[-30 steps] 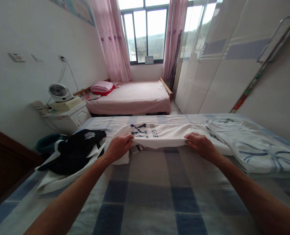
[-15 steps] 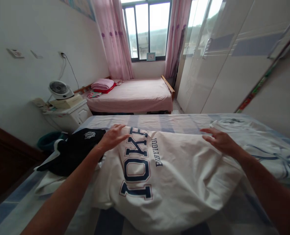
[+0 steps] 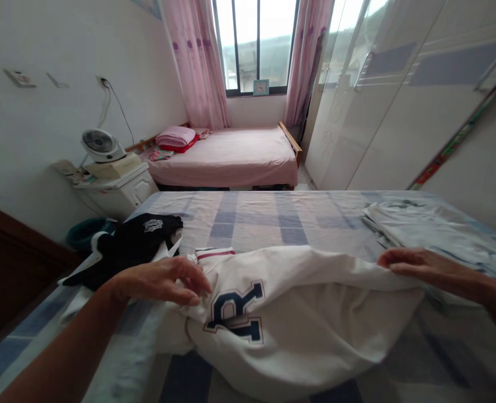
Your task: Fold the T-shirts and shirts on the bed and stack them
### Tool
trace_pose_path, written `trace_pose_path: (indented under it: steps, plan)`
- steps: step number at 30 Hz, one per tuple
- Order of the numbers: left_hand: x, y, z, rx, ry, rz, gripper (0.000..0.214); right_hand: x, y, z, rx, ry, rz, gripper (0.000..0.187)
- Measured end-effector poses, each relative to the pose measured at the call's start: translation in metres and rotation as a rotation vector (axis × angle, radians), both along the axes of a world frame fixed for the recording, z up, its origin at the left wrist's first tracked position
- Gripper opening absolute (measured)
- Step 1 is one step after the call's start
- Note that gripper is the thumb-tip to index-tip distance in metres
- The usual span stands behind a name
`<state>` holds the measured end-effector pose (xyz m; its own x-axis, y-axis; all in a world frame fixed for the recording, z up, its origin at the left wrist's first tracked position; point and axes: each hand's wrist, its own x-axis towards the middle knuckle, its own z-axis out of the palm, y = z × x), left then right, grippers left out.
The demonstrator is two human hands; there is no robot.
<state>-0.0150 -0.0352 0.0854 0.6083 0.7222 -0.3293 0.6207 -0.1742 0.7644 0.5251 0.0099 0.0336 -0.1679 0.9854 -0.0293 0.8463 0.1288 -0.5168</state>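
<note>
A white shirt (image 3: 315, 313) with navy block lettering lies across the checked bed in front of me, its far part folded over toward me. My left hand (image 3: 168, 282) is closed on the fabric beside the lettering, fingers curled. At the opposite end, my right hand (image 3: 419, 264) pinches the shirt's far right edge. A red-striped band (image 3: 215, 253) of the shirt shows past my left hand. Left of that hand lies a black and white garment (image 3: 134, 246) with a pale emblem. Folded white clothes (image 3: 432, 224) lie beyond my right hand.
The bed's checked sheet (image 3: 256, 218) spreads under the clothes. Beyond it stand a pink-covered bed (image 3: 239, 154) and a window. A white cabinet (image 3: 126, 193) with a fan (image 3: 103, 144) is at the left, a bin (image 3: 84, 232) near it. White wardrobes (image 3: 369, 129) line the right.
Both hands have come nearer to me, bringing the shirt's far edge with them. The large lettering is now partly folded over, and a red-striped band has appeared. My right hand has closed on the edge.
</note>
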Motion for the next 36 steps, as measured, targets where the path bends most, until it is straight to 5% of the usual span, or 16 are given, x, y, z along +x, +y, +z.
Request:
trace_pose_path:
  steps: [5,10,15,19,22,25,28,31,36]
  plan:
    - [0.014,0.007,-0.029,0.473,0.061,0.403,0.042,-0.034,0.006,-0.003,0.090,0.018,-0.107,0.032]
    - [0.034,0.010,-0.047,0.587,0.351,0.280,0.030,-0.091,-0.002,-0.013,0.041,0.032,0.231,0.034]
    - [0.032,0.002,-0.055,0.659,0.404,0.282,0.022,-0.105,-0.016,-0.026,0.152,-0.128,0.263,0.026]
    - [0.024,-0.002,-0.052,0.777,0.292,0.411,0.012,-0.100,-0.026,-0.017,0.311,-0.152,0.100,0.020]
    - [0.021,-0.008,-0.037,0.884,0.203,0.496,0.011,-0.097,-0.033,0.003,0.515,-0.205,-0.137,0.022]
    - [0.021,-0.007,-0.019,0.909,0.161,0.621,0.010,-0.096,-0.026,0.025,0.578,-0.241,-0.225,0.024]
    - [0.023,0.020,-0.005,0.762,0.026,0.745,0.010,-0.100,0.007,0.041,0.365,-0.094,-0.194,0.016]
    - [0.026,0.073,0.004,0.648,-0.182,0.811,0.012,-0.108,0.063,0.049,0.227,0.180,-0.201,0.015]
    - [0.041,0.159,0.010,0.964,-0.095,0.914,0.008,-0.132,0.144,0.047,0.348,0.245,-0.186,0.035]
